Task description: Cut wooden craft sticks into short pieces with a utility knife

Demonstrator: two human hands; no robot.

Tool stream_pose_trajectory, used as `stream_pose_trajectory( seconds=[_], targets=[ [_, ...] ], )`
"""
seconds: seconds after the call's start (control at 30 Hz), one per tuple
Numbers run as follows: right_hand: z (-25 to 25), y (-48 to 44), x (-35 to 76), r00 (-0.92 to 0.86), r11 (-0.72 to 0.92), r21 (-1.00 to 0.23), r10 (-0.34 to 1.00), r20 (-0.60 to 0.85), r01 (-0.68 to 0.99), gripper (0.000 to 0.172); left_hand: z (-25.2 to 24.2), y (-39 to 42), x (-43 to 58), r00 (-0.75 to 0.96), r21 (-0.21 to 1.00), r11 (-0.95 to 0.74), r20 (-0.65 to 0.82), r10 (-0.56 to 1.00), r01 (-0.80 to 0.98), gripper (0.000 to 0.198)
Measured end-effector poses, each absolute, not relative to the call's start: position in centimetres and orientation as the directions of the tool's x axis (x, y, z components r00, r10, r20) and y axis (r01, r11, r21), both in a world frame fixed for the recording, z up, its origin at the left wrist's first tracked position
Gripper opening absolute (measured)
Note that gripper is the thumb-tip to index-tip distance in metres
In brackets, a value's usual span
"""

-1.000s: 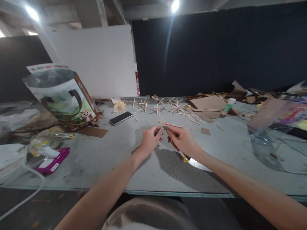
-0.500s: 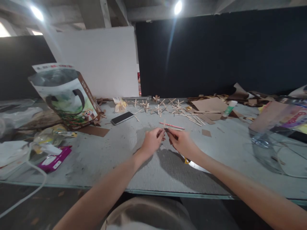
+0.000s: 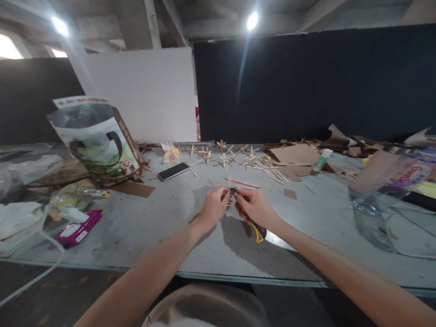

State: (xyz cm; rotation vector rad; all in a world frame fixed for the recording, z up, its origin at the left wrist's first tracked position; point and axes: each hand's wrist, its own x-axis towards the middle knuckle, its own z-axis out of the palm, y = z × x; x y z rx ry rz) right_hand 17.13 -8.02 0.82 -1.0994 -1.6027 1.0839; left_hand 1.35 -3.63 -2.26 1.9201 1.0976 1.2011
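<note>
My left hand (image 3: 214, 206) is closed, pinching a small wooden stick (image 3: 229, 182) upright between thumb and fingers. My right hand (image 3: 254, 206) wraps round a utility knife with a dark tip and a yellow looped end (image 3: 259, 235); the tip meets the stick where the hands come together. Fingers hide most of both things. Just beyond lie a red striped pencil (image 3: 245, 182) and a thin strip of wood. Partly under my right forearm is a shiny metal blade (image 3: 277, 240). Several crossed wooden stick pieces (image 3: 225, 161) are spread farther back.
A black phone (image 3: 173, 171) lies left of the sticks, near a large printed bag (image 3: 98, 141). Cardboard sheets (image 3: 296, 155) and a glue stick (image 3: 322, 160) are at the back right. A purple box (image 3: 78, 228), a white cable (image 3: 41, 277) and a clear container (image 3: 371, 222) flank my arms.
My right hand has turned a little, showing more of the knife's yellow end. Both hands stay together at the stick. The view has tilted slightly upward.
</note>
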Motion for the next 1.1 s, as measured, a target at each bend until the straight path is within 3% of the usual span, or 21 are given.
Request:
stream_pose_trajectory(
  seconds=[0.17, 0.5, 1.1],
  targets=[
    [1.2, -8.1, 17.4, -0.243, 0.178, -0.979, 0.959, 0.150, 0.101, 0.036, -1.8, -3.3, 1.4, 0.208, 0.877, -0.430, 0.389, 0.897, 0.214, 0.032],
    [0.9, -7.8, 18.1, -0.170, 0.413, -0.808, 0.911, 0.377, 0.419, 0.037, -1.9, -2.9, 1.2, 0.189, 0.902, -0.389, 0.356, 0.915, 0.185, 0.041],
    [0.2, -7.3, 18.0, -0.202, 0.494, -0.682, 0.862, 0.464, 0.539, 0.031, -1.9, -3.3, 1.1, 0.280, 0.810, -0.508, 0.435, 0.856, 0.294, 0.030]
  ],
)
